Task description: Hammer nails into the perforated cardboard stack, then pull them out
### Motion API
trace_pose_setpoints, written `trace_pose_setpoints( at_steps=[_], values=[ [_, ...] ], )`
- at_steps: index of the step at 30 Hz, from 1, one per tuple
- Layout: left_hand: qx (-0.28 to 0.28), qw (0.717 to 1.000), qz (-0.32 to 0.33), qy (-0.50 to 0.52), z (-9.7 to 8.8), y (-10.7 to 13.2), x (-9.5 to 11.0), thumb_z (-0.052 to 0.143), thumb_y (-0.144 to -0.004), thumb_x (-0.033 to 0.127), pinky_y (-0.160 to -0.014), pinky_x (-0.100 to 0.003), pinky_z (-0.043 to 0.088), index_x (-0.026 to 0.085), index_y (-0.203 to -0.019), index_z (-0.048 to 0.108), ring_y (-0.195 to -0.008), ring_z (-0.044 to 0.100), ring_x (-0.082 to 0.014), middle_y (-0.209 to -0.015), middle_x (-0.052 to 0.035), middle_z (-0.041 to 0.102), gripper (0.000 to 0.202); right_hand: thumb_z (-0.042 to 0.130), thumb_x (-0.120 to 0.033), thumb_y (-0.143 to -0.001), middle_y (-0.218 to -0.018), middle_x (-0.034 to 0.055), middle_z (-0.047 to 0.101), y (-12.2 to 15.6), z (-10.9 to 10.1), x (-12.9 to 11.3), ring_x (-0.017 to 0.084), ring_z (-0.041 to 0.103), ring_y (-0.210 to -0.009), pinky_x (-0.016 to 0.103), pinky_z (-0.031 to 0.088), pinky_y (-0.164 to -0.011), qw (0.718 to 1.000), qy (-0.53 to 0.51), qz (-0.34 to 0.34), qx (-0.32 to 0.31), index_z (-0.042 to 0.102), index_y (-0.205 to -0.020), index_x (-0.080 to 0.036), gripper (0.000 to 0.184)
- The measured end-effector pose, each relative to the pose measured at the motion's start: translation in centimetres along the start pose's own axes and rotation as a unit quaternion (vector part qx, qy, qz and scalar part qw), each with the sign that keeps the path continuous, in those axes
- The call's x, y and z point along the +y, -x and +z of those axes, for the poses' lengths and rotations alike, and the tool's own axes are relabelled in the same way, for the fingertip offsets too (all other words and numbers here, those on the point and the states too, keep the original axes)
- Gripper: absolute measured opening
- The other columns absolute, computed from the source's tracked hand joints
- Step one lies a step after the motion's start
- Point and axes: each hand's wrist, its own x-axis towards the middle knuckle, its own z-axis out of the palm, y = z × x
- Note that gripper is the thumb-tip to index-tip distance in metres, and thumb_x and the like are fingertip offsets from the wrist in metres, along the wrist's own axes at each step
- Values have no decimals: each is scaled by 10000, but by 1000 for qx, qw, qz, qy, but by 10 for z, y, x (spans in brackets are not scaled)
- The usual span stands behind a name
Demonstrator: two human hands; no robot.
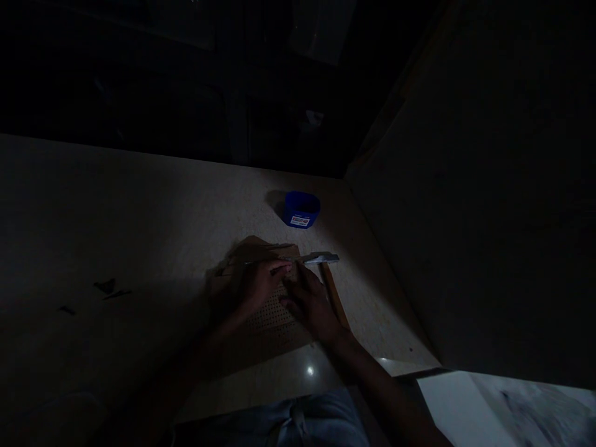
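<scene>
The scene is very dark. A brown perforated board (274, 320) lies on a pale table (139, 217). My left hand (261, 282) rests on the board with its fingers pinched at the upper edge, on something too small to name. My right hand (310, 304) lies on the board beside it, fingers curled near the same spot. A hammer with a metal head (321, 258) and a wooden handle (336, 301) lies just right of my right hand; whether the hand grips it is unclear.
A small blue tub (302, 209) with a white label stands behind the board. Dark scraps (109, 288) lie on the table at left. A tall panel (465, 248) rises along the table's right edge. A white sheet (465, 410) shows at lower right.
</scene>
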Motion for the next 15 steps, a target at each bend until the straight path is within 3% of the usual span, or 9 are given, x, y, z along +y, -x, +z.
trace_pose_setpoints(
  at_steps=[7, 15],
  values=[
    [-10, 999, 30, -13, 14, -8, -4, 599, -922, 319, -884, -324, 582, 234, -1023, 797, -942, 747, -216, -1019, -36, 798, 239, 692, -413, -920, -1596, 164, 342, 1, -8, -3, 371, 364, -1441, 557, 422, -1091, 1000, 19, -6, -20, 669, -1335, -268, 440],
    [-19, 997, 65, -34, 15, -4, -8, 582, -924, 244, -913, -312, 576, 246, -1078, 783, -968, 744, -199, -1079, -20, 789, 253, 675, -398, -931, -1633, 124, 317, 3, -11, 3, 351, 358, -1460, 554, 399, -1123, 999, -26, 11, -37, 645, -1369, -285, 453]
  ],
)
